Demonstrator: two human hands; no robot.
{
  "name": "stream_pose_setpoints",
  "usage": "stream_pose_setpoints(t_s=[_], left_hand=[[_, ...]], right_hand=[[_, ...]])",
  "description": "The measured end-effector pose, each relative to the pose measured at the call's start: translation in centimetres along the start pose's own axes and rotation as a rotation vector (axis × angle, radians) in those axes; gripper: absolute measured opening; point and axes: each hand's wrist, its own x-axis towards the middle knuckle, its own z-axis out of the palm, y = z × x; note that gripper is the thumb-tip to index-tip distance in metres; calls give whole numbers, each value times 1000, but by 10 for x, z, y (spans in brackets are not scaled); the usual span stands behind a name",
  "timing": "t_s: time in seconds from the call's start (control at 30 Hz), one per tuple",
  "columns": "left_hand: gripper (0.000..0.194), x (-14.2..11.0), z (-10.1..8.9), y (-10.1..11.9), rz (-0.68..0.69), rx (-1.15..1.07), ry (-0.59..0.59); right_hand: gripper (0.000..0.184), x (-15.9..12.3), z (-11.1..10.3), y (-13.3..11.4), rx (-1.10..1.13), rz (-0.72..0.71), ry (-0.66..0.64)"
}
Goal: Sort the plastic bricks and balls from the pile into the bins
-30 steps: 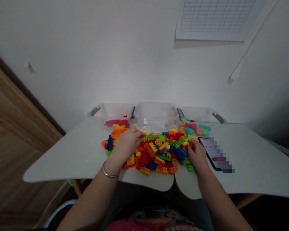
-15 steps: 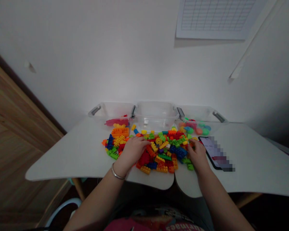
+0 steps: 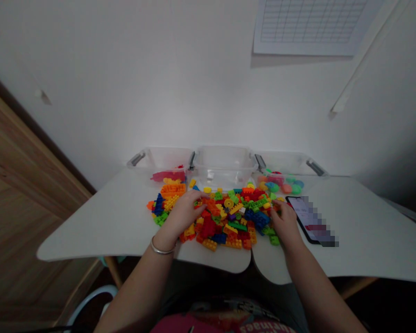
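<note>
A heap of toy building bricks [image 3: 235, 226] in red, orange, yellow, green and blue lies on the white table [image 3: 104, 226]. Over the heap's left part is my left hand [image 3: 184, 212], its fingers and thumb apart beside some orange bricks [image 3: 213, 207]. It wears a bangle [image 3: 161, 248] at the wrist. At the heap's right edge rests my right hand [image 3: 284, 219], with bent fingers and a gap between thumb and forefinger. Close to it are a green brick [image 3: 259, 203] and dark blue bricks [image 3: 260, 219]. I see nothing held in either hand.
Behind the heap stand three clear bins: a left bin [image 3: 162, 155] with red and orange pieces, a middle bin [image 3: 225, 159], and a right bin [image 3: 284, 159] with round coloured pieces. A phone [image 3: 307, 217] lies right of my right hand. The table has a curved front edge.
My left hand has shifted left and its fingers have parted, uncovering orange bricks near the heap's middle. My right hand stays at almost the same spot.
</note>
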Motion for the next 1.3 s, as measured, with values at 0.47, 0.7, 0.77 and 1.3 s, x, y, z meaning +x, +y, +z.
stream_pose_setpoints(t_s=[0.47, 0.7, 0.77, 1.3], left_hand=[[18, 30, -41, -20, -57, -265, 802], [18, 53, -56, -57, -158, 33, 848], [16, 60, -57, -67, -181, 135, 771], [19, 78, -57, -78, -404, 320, 516]], right_hand=[[44, 0, -3, -6, 15, -32, 10], [44, 0, -2, -4, 8, -30, 2], [43, 0, -1, -3, 7, -28, 5], [44, 0, 0, 1, -3, -64, 7]])
